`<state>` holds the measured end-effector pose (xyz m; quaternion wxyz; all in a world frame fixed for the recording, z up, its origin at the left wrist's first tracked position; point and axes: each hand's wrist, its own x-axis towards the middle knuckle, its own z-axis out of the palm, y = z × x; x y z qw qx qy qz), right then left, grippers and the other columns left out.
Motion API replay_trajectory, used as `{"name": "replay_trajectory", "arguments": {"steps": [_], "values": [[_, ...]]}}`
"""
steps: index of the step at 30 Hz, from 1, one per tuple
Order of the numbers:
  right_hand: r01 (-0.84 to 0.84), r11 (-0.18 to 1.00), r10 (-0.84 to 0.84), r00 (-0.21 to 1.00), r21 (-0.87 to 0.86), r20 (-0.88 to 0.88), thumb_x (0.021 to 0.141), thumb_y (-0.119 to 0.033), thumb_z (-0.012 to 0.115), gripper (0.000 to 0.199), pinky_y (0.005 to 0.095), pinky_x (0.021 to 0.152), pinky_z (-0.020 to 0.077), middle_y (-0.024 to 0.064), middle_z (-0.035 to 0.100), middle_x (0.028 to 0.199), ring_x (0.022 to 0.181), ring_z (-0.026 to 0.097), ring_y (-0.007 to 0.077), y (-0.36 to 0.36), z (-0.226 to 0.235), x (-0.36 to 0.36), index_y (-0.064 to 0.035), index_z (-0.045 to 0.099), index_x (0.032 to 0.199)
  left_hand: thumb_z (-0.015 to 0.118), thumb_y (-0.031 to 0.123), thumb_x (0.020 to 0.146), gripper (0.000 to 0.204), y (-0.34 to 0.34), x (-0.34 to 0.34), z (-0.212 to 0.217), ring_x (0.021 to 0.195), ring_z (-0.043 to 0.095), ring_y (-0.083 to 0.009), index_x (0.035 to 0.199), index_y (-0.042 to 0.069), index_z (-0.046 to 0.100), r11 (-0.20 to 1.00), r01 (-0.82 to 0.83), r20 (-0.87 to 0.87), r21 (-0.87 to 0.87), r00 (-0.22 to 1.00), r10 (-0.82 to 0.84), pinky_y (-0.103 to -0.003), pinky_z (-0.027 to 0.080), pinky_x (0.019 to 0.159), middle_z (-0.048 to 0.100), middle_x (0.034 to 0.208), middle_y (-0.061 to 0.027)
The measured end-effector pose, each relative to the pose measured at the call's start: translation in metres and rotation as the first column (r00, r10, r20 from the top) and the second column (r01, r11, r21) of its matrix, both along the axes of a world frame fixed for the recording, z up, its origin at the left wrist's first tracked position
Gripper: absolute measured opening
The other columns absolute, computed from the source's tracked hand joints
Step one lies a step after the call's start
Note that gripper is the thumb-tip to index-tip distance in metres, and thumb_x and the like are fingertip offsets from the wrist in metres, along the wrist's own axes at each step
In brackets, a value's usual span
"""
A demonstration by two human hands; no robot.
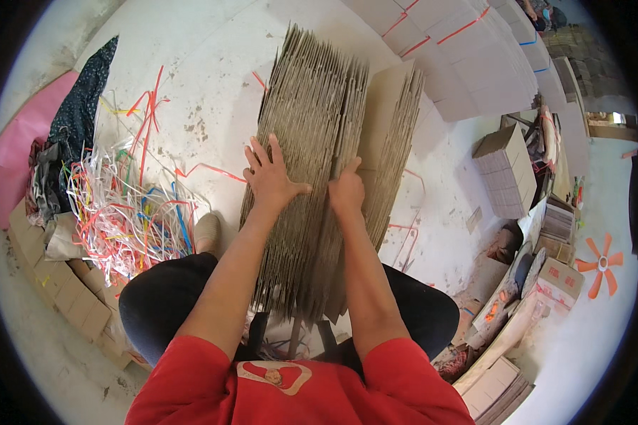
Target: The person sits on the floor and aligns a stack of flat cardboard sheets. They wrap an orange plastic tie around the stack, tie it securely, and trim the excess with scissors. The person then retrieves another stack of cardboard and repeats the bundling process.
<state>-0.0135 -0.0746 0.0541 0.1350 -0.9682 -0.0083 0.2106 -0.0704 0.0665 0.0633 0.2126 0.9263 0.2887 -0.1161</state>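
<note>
A long stack of flat cardboard sheets [298, 106] stands on edge in front of me, between my knees, its many thin edges facing up. My left hand [271, 180] lies on the left part of the stack with its fingers spread. To its right, my right hand [347, 190] is closed at the sheet edges, fingers curled around some of the cardboard; its fingertips are partly hidden. Just beyond that hand the sheets part, showing the broad face of one tan sheet [381, 103]. A narrower group of sheets [398, 152] leans on the right side.
A tangled heap of coloured plastic strapping [131, 212] lies at the left, near my shoe [207, 232]. Large piles of cardboard [468, 64] stand at the far right. A bundled cardboard block [505, 170], a printed box [560, 282] and an orange fan blade [602, 264] are at the right.
</note>
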Motion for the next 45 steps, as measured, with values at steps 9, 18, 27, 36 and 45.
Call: {"name": "replay_trajectory", "arguments": {"steps": [9,18,27,36,45], "values": [[-0.011,0.960,0.020,0.999,0.280,-0.028,0.083,-0.019,0.060,0.078,0.0433,0.073,0.0491,0.0278,0.060,0.099,0.087,0.062,0.0374,-0.007,-0.016,0.001,0.0067,0.014,0.140,0.085,0.049,0.045,0.137,0.005,0.000,0.005,0.135,0.008,-0.0459,0.146,0.012,0.000,1.000,-0.019,-0.039,0.014,0.999,0.019,-0.058,0.026,0.098,0.001,0.147,-0.0283],[-0.038,0.956,-0.084,0.915,0.292,0.395,0.079,0.001,0.056,0.052,0.0403,0.084,0.0453,0.0208,0.056,0.111,0.102,0.055,0.0355,-0.051,-0.025,0.004,-0.0029,0.043,0.129,0.085,0.050,0.045,0.136,0.004,-0.001,0.001,0.135,0.008,-0.0456,0.146,0.013,0.000,1.000,-0.005,-0.036,-0.004,0.999,0.005,-0.058,0.026,0.099,0.002,0.147,-0.0281],[-0.133,0.987,0.154,0.946,-0.092,0.286,0.085,-0.017,0.054,0.035,0.0457,0.070,0.0482,0.0163,0.063,0.090,0.082,0.060,0.0359,-0.035,0.006,-0.007,-0.0028,0.049,0.117,0.084,0.050,0.046,0.137,0.003,0.001,0.001,0.135,0.007,-0.0470,0.146,0.012,-0.001,1.000,-0.004,-0.021,-0.029,1.000,0.004,-0.059,0.024,0.098,0.001,0.147,-0.0288],[-0.088,0.948,0.006,0.965,0.306,0.261,0.084,-0.023,0.057,0.058,0.0454,0.065,0.0475,0.0240,0.061,0.077,0.071,0.061,0.0385,-0.065,-0.030,-0.002,-0.0047,0.036,0.135,0.085,0.051,0.046,0.136,0.002,0.001,0.000,0.134,0.008,-0.0474,0.146,0.011,0.000,1.000,0.003,-0.011,-0.023,1.000,-0.003,-0.060,0.026,0.097,0.002,0.146,-0.0291],[-0.097,0.991,0.108,0.986,-0.091,0.128,0.080,-0.001,0.052,0.078,0.0445,0.060,0.0489,0.0221,0.062,0.076,0.068,0.062,0.0372,-0.039,-0.021,-0.010,-0.0019,0.005,0.143,0.085,0.051,0.045,0.137,0.003,0.000,0.000,0.134,0.009,-0.0471,0.146,0.012,0.001,1.000,-0.003,-0.009,-0.024,1.000,0.003,-0.059,0.026,0.097,0.002,0.146,-0.0291]]}}
